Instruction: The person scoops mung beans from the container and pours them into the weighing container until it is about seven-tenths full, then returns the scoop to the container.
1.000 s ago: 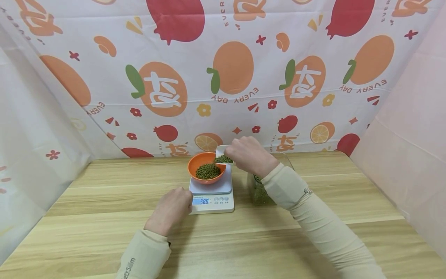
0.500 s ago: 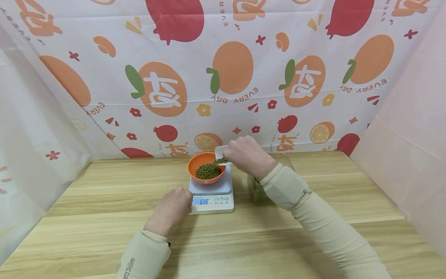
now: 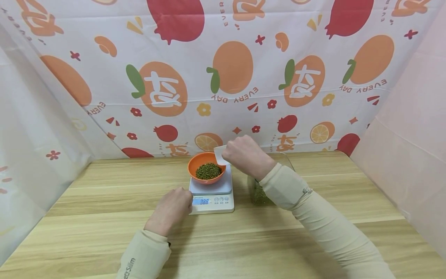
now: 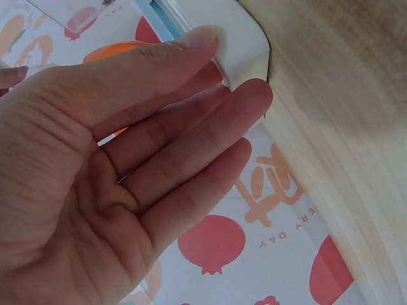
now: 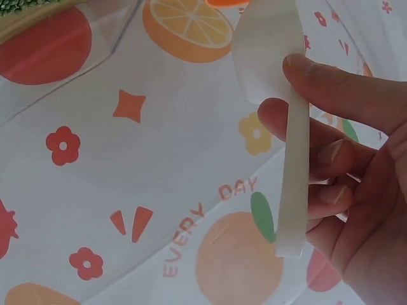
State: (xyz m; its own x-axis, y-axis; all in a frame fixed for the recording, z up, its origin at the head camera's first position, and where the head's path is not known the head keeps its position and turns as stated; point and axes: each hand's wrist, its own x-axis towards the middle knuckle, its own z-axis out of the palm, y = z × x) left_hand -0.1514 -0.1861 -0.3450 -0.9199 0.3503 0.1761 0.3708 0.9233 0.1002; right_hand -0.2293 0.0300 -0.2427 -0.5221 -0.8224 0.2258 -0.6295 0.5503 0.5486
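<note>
My right hand [image 3: 245, 155] grips a white scoop [image 5: 294, 159] by its handle, thumb and fingers round it. The scoop is tipped over the right rim of an orange bowl [image 3: 196, 164]. Green mung beans [image 3: 208, 171] lie heaped in the bowl, which stands on a white kitchen scale [image 3: 212, 209] with a lit display [image 3: 201, 202]. Beside the scale's front left corner rests my left hand [image 3: 174, 207]. In the left wrist view its fingers are nearly straight, with the thumb and fingertips at the scale's edge.
To the right of the scale stands a clear container [image 3: 259, 193] with more green beans, partly hidden behind my right forearm. A fruit-print curtain [image 3: 230, 108] hangs behind the wooden table [image 3: 104, 217], with pale sheets at both sides.
The beans have slid out of the scoop into the bowl, and the scoop has tipped further. The display reading has risen. My left hand has stayed at the scale.
</note>
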